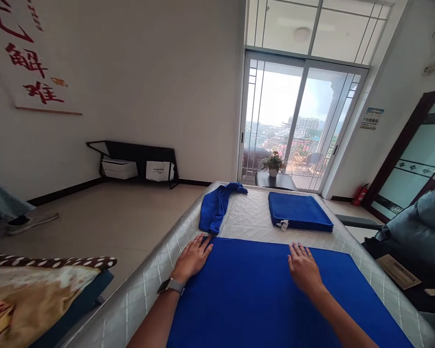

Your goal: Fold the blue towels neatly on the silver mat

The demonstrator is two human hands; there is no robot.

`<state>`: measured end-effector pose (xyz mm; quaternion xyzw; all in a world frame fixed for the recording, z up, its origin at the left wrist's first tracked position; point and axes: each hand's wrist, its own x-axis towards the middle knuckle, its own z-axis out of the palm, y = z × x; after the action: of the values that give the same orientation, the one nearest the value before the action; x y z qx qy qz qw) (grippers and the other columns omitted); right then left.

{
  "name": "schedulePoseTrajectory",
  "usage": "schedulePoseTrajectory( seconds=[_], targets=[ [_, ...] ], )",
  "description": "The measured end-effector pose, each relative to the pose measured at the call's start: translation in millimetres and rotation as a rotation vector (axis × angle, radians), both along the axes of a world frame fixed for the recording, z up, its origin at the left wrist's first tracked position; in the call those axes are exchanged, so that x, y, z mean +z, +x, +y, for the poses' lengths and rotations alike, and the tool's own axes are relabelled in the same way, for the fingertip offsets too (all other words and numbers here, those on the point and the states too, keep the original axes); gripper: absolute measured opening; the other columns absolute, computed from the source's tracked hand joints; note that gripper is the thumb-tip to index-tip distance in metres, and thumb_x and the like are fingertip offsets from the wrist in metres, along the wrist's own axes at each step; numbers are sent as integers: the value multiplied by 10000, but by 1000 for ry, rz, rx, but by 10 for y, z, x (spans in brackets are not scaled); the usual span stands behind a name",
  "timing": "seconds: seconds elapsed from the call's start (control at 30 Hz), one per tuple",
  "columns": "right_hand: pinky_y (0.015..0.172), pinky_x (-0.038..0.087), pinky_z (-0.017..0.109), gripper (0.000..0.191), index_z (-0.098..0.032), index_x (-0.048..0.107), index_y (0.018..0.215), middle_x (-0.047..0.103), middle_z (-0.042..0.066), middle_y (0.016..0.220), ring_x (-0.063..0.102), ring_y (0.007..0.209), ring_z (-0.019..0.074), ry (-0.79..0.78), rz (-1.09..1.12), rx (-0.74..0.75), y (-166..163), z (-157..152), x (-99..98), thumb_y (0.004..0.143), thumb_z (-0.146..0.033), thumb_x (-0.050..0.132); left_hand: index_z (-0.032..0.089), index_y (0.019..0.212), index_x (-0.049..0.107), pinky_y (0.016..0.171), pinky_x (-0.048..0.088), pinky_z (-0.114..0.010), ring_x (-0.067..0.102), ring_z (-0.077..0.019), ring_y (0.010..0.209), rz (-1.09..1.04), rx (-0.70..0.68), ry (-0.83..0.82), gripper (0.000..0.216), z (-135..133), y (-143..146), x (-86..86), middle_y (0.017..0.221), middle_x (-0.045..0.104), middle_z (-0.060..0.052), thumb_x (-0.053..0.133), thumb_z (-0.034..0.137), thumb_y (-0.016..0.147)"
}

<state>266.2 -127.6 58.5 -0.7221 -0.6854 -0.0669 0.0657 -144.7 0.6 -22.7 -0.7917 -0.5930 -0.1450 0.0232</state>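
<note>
Cloth (250, 295) lies flat, our left hand (193, 257) at its corner, right hand (305, 269) atop, fingers (297, 251) slightly spread.

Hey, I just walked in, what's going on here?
A person has both bare hands, left and right, palms down near the far edge of a large blue cloth spread on a white quilted mattress. The left is at its far left corner. Beyond it lie a crumpled blue cloth, on the left, and a neat rectangular blue fabric stack, on the right.

Wall scroll (38, 58) — red "解难"
</note>
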Motion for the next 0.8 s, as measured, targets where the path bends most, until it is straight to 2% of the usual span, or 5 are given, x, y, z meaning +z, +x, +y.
schedulePoseTrajectory(
  seconds=[0.17,0.33,0.53,0.63,0.8],
  targets=[
    [1260,176,447,649,-137,331,1582,310,86,1642,216,1538,229,-115,267,367,-1394,64,-1,1044,-480,209,247,1523,457,1211,311,-491,356,-273,1495,-12,-4,16,530,4,-9,-16,1591,458,-91,332,416,1037],
    [1264,156,453,672,-116,326,1580,258,116,1655,189,1544,248,-127,356,455,-1928,210,-153,1037,-506,259,249,1493,507,1199,334,-506,369,-294,1488,63,-37,63,501,54,-49,-141,1591,458,-95,380,345,1018],
    [1269,102,447,699,-116,261,1600,210,105,1670,147,1553,237,-169,336,380,-1516,295,-187,1038,-528,220,283,1492,506,1195,333,-511,359,-286,1491,62,-59,102,493,108,-96,-250,1583,473,-63,354,350,1027],
    [1270,77,427,708,-122,229,1608,174,86,1680,107,1559,215,-209,298,307,-1066,248,-160,1038,-539,177,237,1511,481,1213,304,-480,338,-281,1502,63,-33,81,513,105,-100,-259,1618,414,-92,357,360,1029],
    [1268,76,383,744,-153,209,1615,174,50,1682,106,1558,185,-221,234,154,-154,88,-171,1022,-598,147,278,1459,551,1212,303,-487,355,-278,1493,98,-52,84,488,87,-121,-270,1606,440,-62,380,292,1002]
  ],
)
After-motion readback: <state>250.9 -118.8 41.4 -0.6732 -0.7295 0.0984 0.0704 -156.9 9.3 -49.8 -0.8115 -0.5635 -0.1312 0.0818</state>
